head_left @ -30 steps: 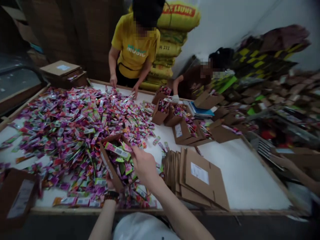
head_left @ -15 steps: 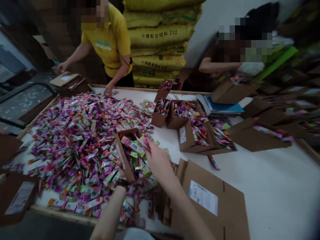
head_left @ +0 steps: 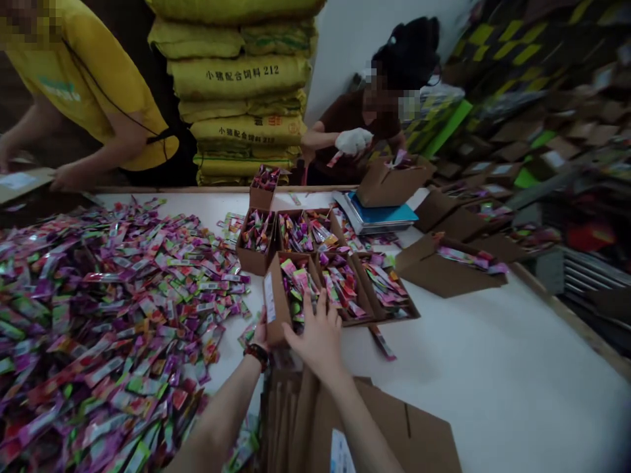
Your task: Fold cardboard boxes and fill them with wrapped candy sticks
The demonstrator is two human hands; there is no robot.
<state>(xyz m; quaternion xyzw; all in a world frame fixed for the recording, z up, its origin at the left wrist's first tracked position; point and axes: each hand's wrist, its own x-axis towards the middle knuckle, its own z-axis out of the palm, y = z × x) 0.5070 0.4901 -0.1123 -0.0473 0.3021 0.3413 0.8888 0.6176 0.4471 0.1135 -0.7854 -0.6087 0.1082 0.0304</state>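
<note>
While the left hand (head_left: pixel 261 332) clasps the box (head_left: pixel 279 304), the right hand (head_left: pixel 320 340) rests spread atop.

The only camera sits on the wearer's head, facing forward and down across the table (head_left: pixel 493 374). The arms (head_left: pixel 221 414) enter from the bottom edge, with the left hand (head_left: pixel 261 332) and right hand (head_left: pixel 318 338) near the middle of the view. Flat cardboard (head_left: pixel 389 420) is close to the lens, cut off below; yellow sacks (head_left: pixel 241 72) and a wall (head_left: pixel 340 59) stand farthest away, at the top.
</note>
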